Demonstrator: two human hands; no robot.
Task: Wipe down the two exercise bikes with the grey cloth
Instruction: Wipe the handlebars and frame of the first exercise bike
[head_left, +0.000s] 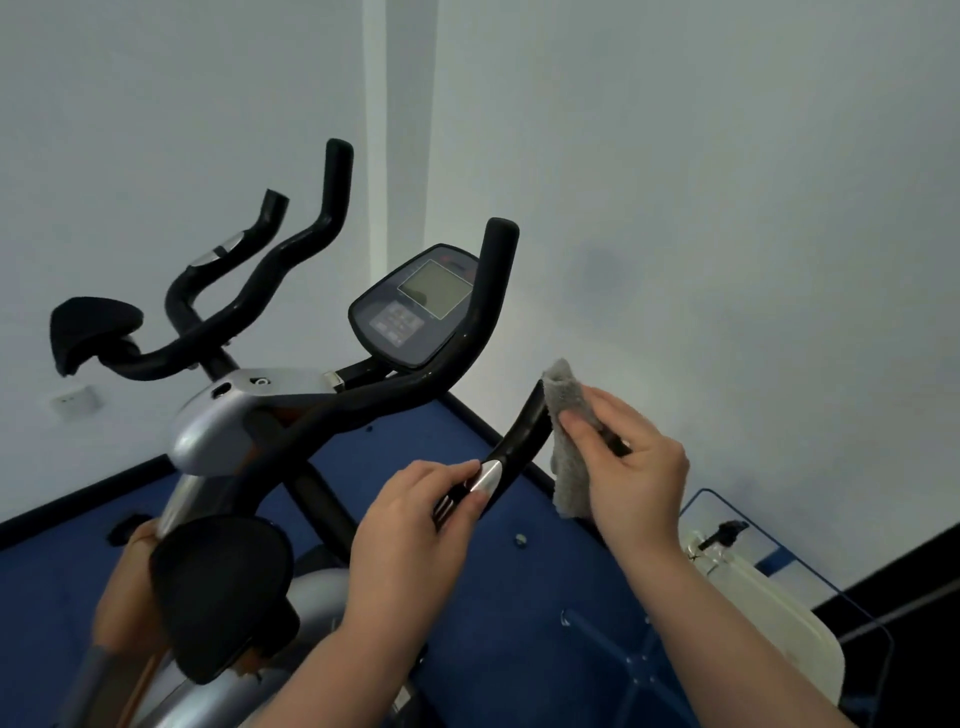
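Observation:
The near exercise bike (228, 421) has a silver-grey frame, black handlebars, a black saddle (218, 592) and a console (415, 312) with a screen. My left hand (415, 525) grips the bike's right handlebar (519, 441) at its silver sensor plate. My right hand (628, 467) presses the grey cloth (566, 415) around the upper end of that same handlebar. A second bike's black handlebars (270, 260) and saddle (93, 322) stand behind at the left, close to the wall.
White walls meet in a corner behind the bikes, with a socket (72, 400) low on the left. The floor is blue carpet (467, 597) with a dark skirting. A blue wire cart (779, 551) holding a pump bottle (722, 540) and a white container stands at the lower right.

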